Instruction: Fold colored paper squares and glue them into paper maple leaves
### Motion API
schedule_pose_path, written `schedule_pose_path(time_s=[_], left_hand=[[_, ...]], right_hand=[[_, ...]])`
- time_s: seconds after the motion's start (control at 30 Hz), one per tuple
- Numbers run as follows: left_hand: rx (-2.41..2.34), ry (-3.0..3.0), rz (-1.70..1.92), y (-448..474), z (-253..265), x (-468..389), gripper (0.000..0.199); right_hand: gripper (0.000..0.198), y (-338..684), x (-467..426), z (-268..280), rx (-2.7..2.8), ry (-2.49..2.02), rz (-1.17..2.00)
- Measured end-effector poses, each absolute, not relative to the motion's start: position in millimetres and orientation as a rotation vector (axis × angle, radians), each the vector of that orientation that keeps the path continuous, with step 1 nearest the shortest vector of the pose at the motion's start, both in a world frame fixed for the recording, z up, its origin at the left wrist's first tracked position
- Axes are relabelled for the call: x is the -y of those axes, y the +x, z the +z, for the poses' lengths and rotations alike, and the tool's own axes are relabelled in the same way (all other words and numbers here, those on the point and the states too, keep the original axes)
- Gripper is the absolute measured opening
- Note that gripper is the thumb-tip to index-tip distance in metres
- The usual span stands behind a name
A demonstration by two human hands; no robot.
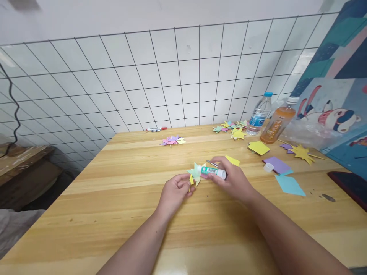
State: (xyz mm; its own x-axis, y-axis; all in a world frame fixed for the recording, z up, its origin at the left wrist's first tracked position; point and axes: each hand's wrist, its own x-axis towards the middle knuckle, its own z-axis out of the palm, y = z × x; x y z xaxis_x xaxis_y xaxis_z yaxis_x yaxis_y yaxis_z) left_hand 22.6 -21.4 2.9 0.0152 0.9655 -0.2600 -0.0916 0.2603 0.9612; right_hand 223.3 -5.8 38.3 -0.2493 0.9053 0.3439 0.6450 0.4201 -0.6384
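Observation:
My right hand (pixel 229 176) is closed round a glue stick (pixel 211 170), a white and green tube held nearly level. Its left tip is over a pale green cut-paper star (pixel 195 171). My left hand (pixel 177 187) pinches a small folded piece of yellow paper (pixel 192 179) just in front of the star. A thin metallic thing (pixel 212 163) shows beside my right fingers; its kind is partly hidden. Behind that hand lies a yellow paper piece (pixel 233 160). The glue stick's white cap (pixel 268 167) rests on purple paper (pixel 278 165) to the right.
Paper stars (pixel 173 140) lie behind my hands, with more stars (pixel 237 133) at the back right. A water bottle (pixel 259 114) and an orange drink bottle (pixel 278 121) stand by the wall. Markers (pixel 156 129), yellow sheets (pixel 258 148) and a blue sheet (pixel 290 185) lie on the table (pixel 114 214).

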Motion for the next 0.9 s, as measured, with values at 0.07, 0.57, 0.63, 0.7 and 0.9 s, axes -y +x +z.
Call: schedule_pose_path(time_s=[0.07,0.57,0.63,0.7,0.9], left_hand=[[-1.243,0.975,1.067,22.4,-0.8,20.5,0.037],[-1.109,1.028,1.042,26.1,6.0,26.7,0.034],[-1.118,1.076,1.043,25.8,4.7,27.4,0.032],[-1.131,1.096,1.037,25.8,4.0,28.3,0.032],[-1.155,1.153,0.988,26.7,7.7,30.1,0.030]], right_hand=[[0.021,216.6,14.8,39.1,1.878,-1.271,0.533],[0.014,191.1,26.8,25.2,2.228,-1.109,-0.044],[0.014,190.4,27.5,26.1,2.221,-1.123,-0.085],[0.013,189.8,27.5,26.4,2.200,-1.140,-0.110],[0.010,189.0,22.7,20.4,2.102,-1.111,-0.184]])
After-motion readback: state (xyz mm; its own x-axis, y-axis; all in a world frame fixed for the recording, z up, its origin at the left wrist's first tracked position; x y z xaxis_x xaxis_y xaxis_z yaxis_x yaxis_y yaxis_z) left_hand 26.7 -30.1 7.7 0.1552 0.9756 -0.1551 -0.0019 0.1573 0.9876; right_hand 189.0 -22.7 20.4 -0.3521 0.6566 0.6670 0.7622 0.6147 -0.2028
